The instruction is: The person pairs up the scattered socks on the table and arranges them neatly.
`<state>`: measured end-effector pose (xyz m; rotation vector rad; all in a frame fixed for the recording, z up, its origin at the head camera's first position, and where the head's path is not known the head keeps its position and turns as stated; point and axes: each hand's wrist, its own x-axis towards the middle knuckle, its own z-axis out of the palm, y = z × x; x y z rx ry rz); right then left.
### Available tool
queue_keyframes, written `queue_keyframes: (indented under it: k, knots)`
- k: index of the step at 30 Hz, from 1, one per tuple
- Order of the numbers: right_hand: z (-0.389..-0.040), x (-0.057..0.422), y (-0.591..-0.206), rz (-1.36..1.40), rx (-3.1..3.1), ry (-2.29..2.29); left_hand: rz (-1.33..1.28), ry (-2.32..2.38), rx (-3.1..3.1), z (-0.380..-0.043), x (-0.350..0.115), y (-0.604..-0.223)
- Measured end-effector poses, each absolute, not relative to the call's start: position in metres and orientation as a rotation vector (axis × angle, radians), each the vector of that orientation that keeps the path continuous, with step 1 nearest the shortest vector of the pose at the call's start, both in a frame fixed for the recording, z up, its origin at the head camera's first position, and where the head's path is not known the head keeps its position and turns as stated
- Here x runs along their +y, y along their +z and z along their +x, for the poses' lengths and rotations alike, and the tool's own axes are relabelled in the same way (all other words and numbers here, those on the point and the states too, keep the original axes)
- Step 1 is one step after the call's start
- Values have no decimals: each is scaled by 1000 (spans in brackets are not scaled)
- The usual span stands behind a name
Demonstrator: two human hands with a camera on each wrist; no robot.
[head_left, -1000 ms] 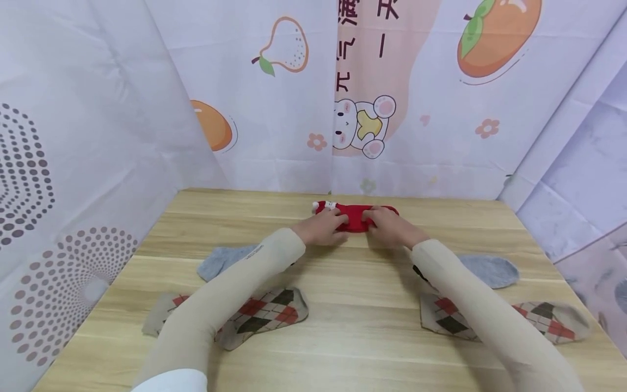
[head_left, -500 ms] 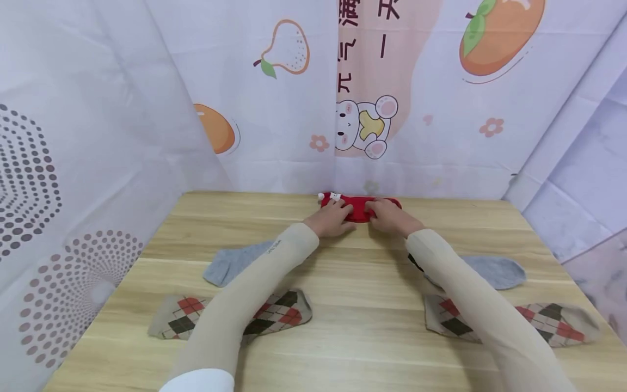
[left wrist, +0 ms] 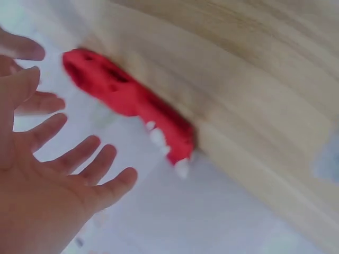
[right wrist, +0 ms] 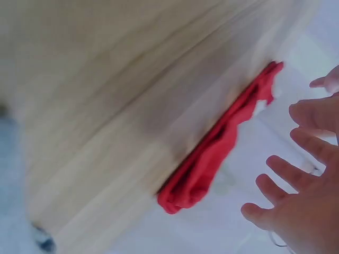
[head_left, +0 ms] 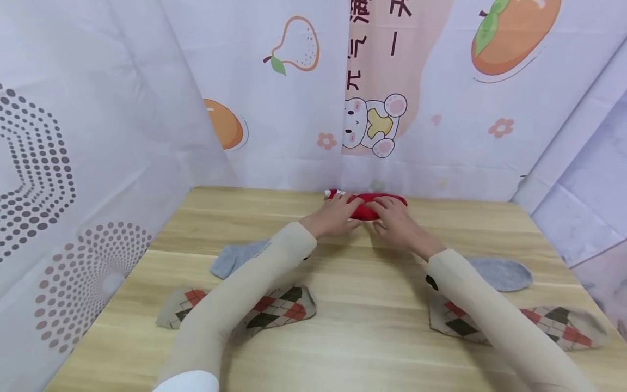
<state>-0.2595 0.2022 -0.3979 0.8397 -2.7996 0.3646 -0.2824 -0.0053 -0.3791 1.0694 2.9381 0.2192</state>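
Note:
A red sock [head_left: 368, 211] with white trim at its left end lies crosswise at the table's back edge. Both hands hover at its near side in the head view. My left hand [head_left: 334, 216] has its fingers spread, and the left wrist view shows that hand [left wrist: 58, 180] apart from the red sock [left wrist: 124, 98]. Likewise my right hand [head_left: 399, 224] is relaxed; in the right wrist view its fingers are extended, away from the rumpled red sock [right wrist: 206, 159]. Neither hand holds anything. In the head view the hands cover part of the sock.
Grey socks lie at left [head_left: 232, 260] and right [head_left: 502, 273], partly behind the forearms. Nearer are argyle socks at left [head_left: 281, 311] and right [head_left: 563, 325], also partly covered. A printed white curtain [head_left: 289, 136] hangs right behind the wooden table [head_left: 362, 337].
The red sock has shifted back to the table's far edge under both hands. My fingers, earlier on the sock, have now come off it. The head view has swung slightly.

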Motion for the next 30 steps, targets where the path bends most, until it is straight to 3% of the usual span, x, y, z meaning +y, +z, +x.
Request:
queue_keyframes:
  k: [15,30]
  knots:
    - [-226,171,-380,960,-2768,529,990,337,2957,-234,-110,-316]
    - [-225,113,-368,991,-2778,725,772,475,2976,-189,-177,-311]
